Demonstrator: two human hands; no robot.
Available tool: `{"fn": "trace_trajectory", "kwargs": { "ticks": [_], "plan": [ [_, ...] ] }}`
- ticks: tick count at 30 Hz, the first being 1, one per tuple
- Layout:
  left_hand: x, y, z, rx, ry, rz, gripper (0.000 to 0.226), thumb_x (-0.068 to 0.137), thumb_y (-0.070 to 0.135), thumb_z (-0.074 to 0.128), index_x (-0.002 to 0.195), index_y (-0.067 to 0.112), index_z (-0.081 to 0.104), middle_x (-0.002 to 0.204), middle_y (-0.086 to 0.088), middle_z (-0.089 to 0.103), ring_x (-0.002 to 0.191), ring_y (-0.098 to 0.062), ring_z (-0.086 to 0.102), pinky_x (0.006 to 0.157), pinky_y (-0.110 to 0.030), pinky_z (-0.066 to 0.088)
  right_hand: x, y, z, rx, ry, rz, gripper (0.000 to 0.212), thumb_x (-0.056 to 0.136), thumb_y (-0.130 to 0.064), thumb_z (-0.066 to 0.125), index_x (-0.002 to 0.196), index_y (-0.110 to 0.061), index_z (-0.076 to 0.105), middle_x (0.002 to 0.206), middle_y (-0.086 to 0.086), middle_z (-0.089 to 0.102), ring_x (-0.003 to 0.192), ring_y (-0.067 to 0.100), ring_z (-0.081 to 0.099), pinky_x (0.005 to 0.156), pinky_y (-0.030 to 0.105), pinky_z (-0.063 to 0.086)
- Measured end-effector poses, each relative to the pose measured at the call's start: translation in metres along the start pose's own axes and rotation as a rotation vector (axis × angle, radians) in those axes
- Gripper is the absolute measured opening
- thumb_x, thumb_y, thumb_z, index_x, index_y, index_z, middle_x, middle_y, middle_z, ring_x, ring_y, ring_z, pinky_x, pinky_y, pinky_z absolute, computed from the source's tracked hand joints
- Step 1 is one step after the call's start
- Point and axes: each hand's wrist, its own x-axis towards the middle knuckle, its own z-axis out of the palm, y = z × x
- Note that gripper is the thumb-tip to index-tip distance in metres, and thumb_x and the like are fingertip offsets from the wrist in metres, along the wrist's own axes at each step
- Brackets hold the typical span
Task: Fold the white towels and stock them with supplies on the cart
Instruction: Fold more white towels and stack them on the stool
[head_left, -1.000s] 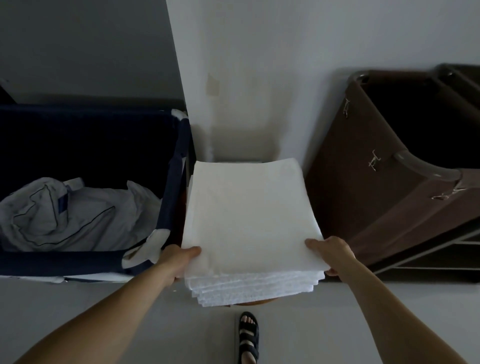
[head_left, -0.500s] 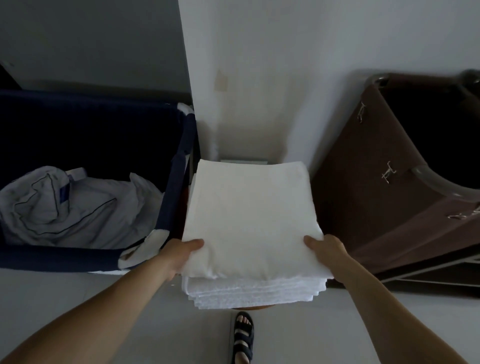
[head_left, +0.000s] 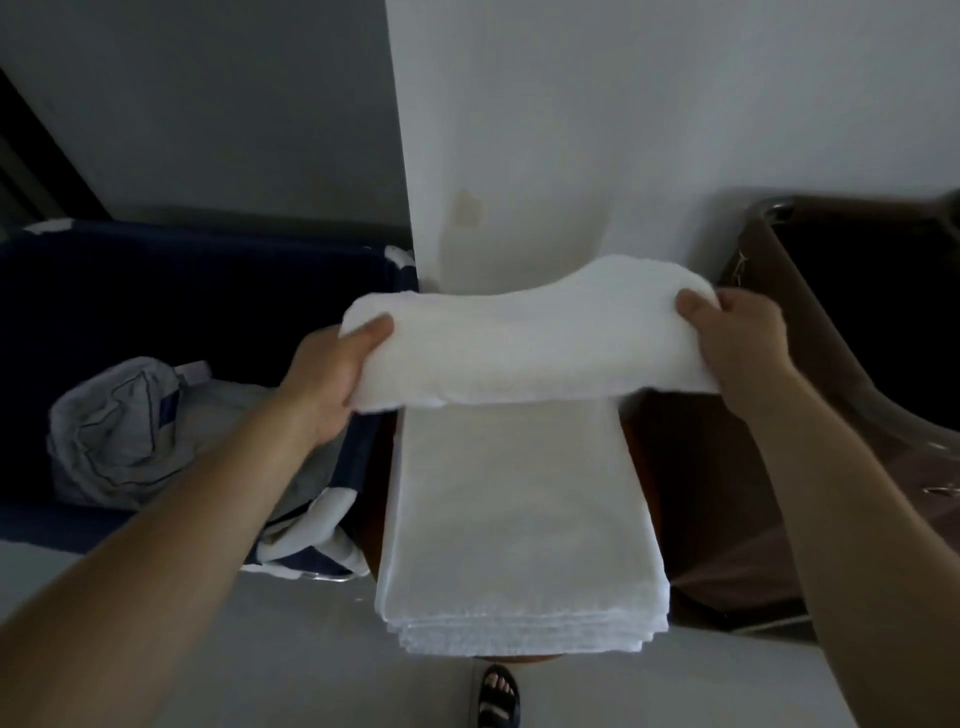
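A: First entry?

B: One folded white towel (head_left: 530, 348), held in the air above the far end of the towel stack (head_left: 519, 519). It sags slightly in the middle.

A: Held how?

B: The left grip (head_left: 332, 374) is clamped on the towel's left end, thumb on top and fingers beneath. The right grip (head_left: 737, 348) holds the right end the same way.

A: The stack?

B: Several folded white towels, edges roughly flush. They sit on a brown support (head_left: 519, 659), only a sliver of which shows at the near edge, so I cannot tell what it is. The far end meets a white wall (head_left: 571, 130).

A: Left of it?

B: A dark blue fabric hamper (head_left: 182, 291), just beside the stack. It contains crumpled grey-white linen (head_left: 130, 431) with dark piping.

A: Right?

B: A brown fabric bin (head_left: 779, 415) with metal clips, also just beside the stack.

A: The floor?

B: One foot in a black sandal (head_left: 498, 696), near the stack's near edge.
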Motion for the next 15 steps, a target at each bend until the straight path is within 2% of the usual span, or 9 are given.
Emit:
{"fn": "trace_trajectory", "kwargs": {
  "ticks": [2, 5, 8, 11, 12, 15],
  "plan": [
    [-0.011, -0.061, -0.007, 0.065, -0.022, -0.063, 0.024, 0.091, 0.035, 0.068, 0.11, 0.021, 0.067, 0.104, -0.004, 0.074, 0.088, -0.021, 0.073, 0.074, -0.039, 0.06, -0.025, 0.047, 0.008, -0.098, -0.02, 0.048, 0.017, 0.09, -0.036, 0.065, 0.086, -0.02, 0.064, 0.088, 0.005, 0.067, 0.075, 0.021, 0.059, 0.068, 0.034, 0.046],
    [-0.034, -0.166, -0.021, 0.238, 0.025, -0.231, 0.021, 0.092, 0.029, 0.068, 0.108, 0.016, 0.067, 0.106, -0.007, 0.073, 0.078, -0.013, 0.07, 0.068, -0.03, 0.054, -0.077, 0.133, 0.027, -0.272, -0.195, 0.272, 0.032, 0.093, -0.029, 0.065, 0.114, -0.005, 0.065, 0.108, 0.019, 0.067, 0.09, 0.031, 0.06, 0.078, 0.036, 0.045],
    [-0.046, -0.236, -0.03, 0.308, 0.027, -0.369, 0.028, 0.092, 0.032, 0.067, 0.113, 0.014, 0.063, 0.11, -0.007, 0.07, 0.083, -0.012, 0.064, 0.069, -0.027, 0.05, -0.115, 0.188, 0.038, -0.364, -0.314, 0.407, 0.046, 0.095, -0.032, 0.061, 0.13, -0.003, 0.056, 0.121, 0.02, 0.063, 0.108, 0.038, 0.059, 0.088, 0.039, 0.046],
    [-0.042, -0.251, -0.031, 0.353, 0.085, -0.36, 0.028, 0.092, 0.039, 0.066, 0.11, 0.017, 0.062, 0.089, 0.011, 0.067, 0.075, -0.003, 0.062, 0.054, -0.014, 0.046, -0.116, 0.199, 0.041, -0.399, -0.301, 0.382, 0.048, 0.097, -0.037, 0.056, 0.131, -0.004, 0.052, 0.122, 0.02, 0.062, 0.111, 0.039, 0.057, 0.083, 0.036, 0.04],
    [-0.039, -0.25, -0.03, 0.402, 0.113, -0.333, 0.03, 0.093, 0.043, 0.064, 0.109, 0.017, 0.062, 0.087, 0.011, 0.066, 0.072, -0.002, 0.06, 0.053, -0.014, 0.044, -0.114, 0.198, 0.042, -0.411, -0.306, 0.371, 0.047, 0.098, -0.038, 0.054, 0.131, -0.004, 0.052, 0.121, 0.02, 0.062, 0.111, 0.039, 0.057, 0.082, 0.035, 0.039],
    [-0.032, -0.242, -0.025, 0.552, 0.183, -0.23, 0.046, 0.096, 0.047, 0.056, 0.119, 0.007, 0.059, 0.105, -0.005, 0.065, 0.085, -0.02, 0.059, 0.073, -0.029, 0.045, -0.107, 0.193, 0.044, -0.442, -0.306, 0.329, 0.045, 0.1, -0.039, 0.049, 0.129, -0.005, 0.052, 0.118, 0.018, 0.063, 0.109, 0.039, 0.058, 0.078, 0.033, 0.036]
  ]
}}
